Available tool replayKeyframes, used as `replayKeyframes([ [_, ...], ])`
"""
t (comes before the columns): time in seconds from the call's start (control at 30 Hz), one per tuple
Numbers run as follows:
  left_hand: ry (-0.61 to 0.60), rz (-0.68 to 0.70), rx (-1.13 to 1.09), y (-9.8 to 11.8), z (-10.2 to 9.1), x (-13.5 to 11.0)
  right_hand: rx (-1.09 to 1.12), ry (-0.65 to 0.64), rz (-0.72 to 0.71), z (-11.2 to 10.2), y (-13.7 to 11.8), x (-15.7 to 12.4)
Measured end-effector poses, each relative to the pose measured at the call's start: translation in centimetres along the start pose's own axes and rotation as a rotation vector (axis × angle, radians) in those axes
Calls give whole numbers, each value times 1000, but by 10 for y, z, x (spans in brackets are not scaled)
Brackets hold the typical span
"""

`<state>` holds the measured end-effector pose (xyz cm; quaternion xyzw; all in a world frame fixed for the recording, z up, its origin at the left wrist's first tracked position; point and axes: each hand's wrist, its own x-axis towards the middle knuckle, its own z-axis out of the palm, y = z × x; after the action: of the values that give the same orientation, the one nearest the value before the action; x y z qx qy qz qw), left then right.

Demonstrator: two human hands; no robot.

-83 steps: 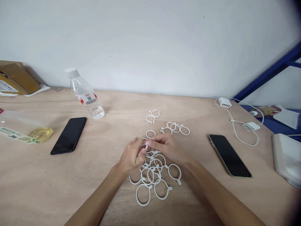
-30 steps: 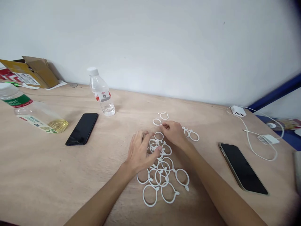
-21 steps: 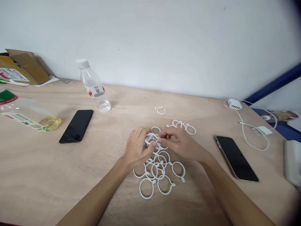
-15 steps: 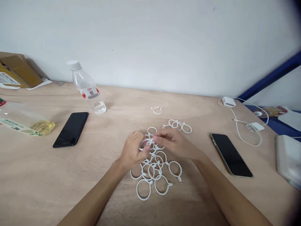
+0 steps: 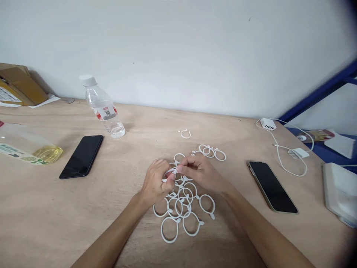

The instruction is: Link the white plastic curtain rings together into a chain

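Note:
Both my hands meet over a loose pile of white plastic rings (image 5: 169, 230), each with a small tab on its rim. My left hand (image 5: 156, 182) is closed around one such ring (image 5: 169, 172), with the thumb and forefinger near its tab. Pinched against that same spot are the thumb and forefinger of my right hand (image 5: 199, 171). My fingers cover much of the held ring. A small cluster of rings (image 5: 220, 155) lies just beyond my right hand, and an open ring (image 5: 185, 134) with a gap lies farther back.
On the wooden table, a water bottle (image 5: 106, 111), a dark phone (image 5: 82, 156) and a bottle of yellow liquid (image 5: 30, 147) stand or lie left. Another phone (image 5: 273, 188), a white charger (image 5: 268, 123) with cable and a white box (image 5: 340, 190) are right. A carton (image 5: 22, 85) sits back left.
The view has shifted slightly. My hands stay together on the same ring, and my right fingertips have moved a little closer to my left thumb. The rings on the table look unchanged.

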<state>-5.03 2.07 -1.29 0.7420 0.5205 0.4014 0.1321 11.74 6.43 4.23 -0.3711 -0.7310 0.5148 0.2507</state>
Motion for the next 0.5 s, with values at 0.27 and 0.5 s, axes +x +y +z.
replayKeyframes([
  [0.27, -6, -7, 125, 9, -1, 2, -748, 387, 61, -41, 54, 79],
  [0.5, 73, -100, -3, 5, -3, 1, -863, 291, -169, -28, 53, 61],
])
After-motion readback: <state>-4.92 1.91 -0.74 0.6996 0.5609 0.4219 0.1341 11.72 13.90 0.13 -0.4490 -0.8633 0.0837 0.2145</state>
